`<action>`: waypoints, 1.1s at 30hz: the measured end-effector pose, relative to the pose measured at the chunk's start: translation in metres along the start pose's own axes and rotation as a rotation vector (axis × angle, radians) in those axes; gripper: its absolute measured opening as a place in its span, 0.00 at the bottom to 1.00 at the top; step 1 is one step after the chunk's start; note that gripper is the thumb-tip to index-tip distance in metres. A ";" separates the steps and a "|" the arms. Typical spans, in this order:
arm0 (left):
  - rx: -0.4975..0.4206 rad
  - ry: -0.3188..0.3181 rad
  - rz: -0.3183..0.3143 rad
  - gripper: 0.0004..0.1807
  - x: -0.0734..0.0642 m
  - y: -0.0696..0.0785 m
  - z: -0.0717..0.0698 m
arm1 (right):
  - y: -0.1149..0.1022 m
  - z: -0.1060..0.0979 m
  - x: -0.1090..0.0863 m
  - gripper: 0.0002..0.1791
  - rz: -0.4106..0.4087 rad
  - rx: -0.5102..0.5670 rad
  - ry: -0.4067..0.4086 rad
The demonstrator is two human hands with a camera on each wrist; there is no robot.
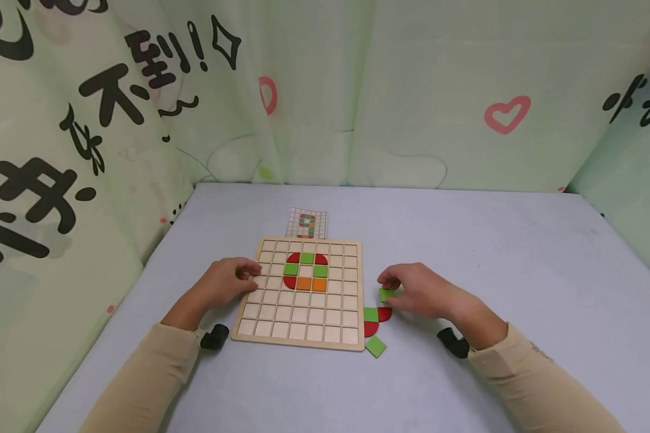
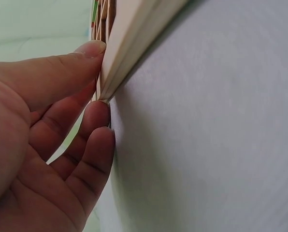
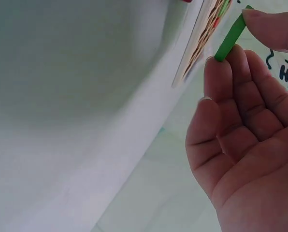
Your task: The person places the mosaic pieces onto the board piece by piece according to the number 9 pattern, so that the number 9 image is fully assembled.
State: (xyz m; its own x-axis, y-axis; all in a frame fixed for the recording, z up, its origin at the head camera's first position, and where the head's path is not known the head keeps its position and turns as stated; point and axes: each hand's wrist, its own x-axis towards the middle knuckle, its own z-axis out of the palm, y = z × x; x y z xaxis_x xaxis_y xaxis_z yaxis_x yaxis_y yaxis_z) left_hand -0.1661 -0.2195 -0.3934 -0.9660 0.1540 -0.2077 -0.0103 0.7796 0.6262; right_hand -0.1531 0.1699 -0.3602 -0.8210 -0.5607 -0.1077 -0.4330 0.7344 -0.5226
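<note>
A square wooden grid board (image 1: 298, 332) lies on the table. Its upper middle carries a ring of tiles: red rounded pieces at three corners, green squares between them, and two orange squares (image 1: 304, 283) along the bottom. My left hand (image 1: 227, 281) pinches the board's left edge, thumb (image 2: 88, 49) on top and fingertips against the side. Beyond the right edge, my right hand (image 1: 425, 291) holds a green square tile (image 3: 230, 41) between thumb and fingers, raised off the table in the right wrist view.
Near the board's lower right lie a green tile (image 1: 371, 314), a red rounded tile (image 1: 384, 314), another red one (image 1: 371, 329) and a tilted green square (image 1: 376, 346). A printed pattern card (image 1: 307, 224) sits behind the board. Curtains (image 1: 411, 108) enclose the white table (image 1: 493, 252).
</note>
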 end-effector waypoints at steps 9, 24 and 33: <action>-0.002 0.001 -0.009 0.18 -0.001 -0.001 0.001 | -0.018 0.009 0.019 0.18 0.010 0.055 -0.013; -0.006 0.006 0.008 0.18 -0.003 0.001 0.002 | -0.053 0.027 0.048 0.16 -0.034 0.043 -0.050; -0.005 0.009 0.004 0.18 -0.003 0.004 0.000 | -0.063 0.033 0.057 0.17 -0.059 0.034 -0.052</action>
State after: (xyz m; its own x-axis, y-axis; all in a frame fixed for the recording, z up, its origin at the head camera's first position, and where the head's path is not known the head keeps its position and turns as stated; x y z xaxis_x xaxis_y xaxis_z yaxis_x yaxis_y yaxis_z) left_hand -0.1635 -0.2170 -0.3905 -0.9683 0.1513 -0.1988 -0.0082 0.7760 0.6306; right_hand -0.1603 0.0792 -0.3613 -0.7735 -0.6224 -0.1198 -0.4662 0.6868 -0.5576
